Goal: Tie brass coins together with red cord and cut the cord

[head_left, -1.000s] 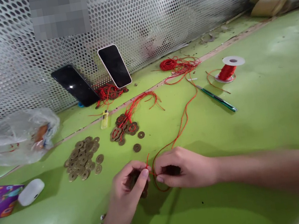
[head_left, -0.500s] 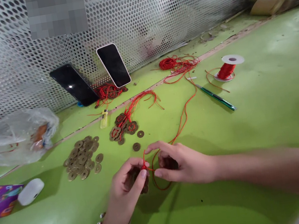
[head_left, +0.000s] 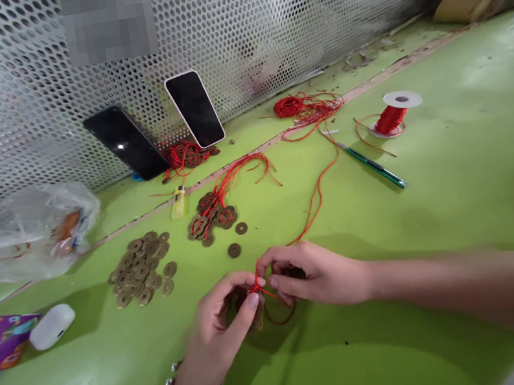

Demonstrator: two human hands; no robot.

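From here I see the cord [head_left: 320,190] on the tabletop [head_left: 472,183], right of the coin cluster [head_left: 210,216] and left of the spool [head_left: 391,119].

Red cord [head_left: 318,191]: thin, bright, pulled into a small tight knot [head_left: 255,289]. Short end sticks up at 12 o'clock from knot, loop [head_left: 283,323] hangs at 5, long run goes slack toward 1 in two strands. Coins [head_left: 258,322]: dull brown, round-edged, bunched just below knot at 6 o'clock, mostly hidden; count unclear.
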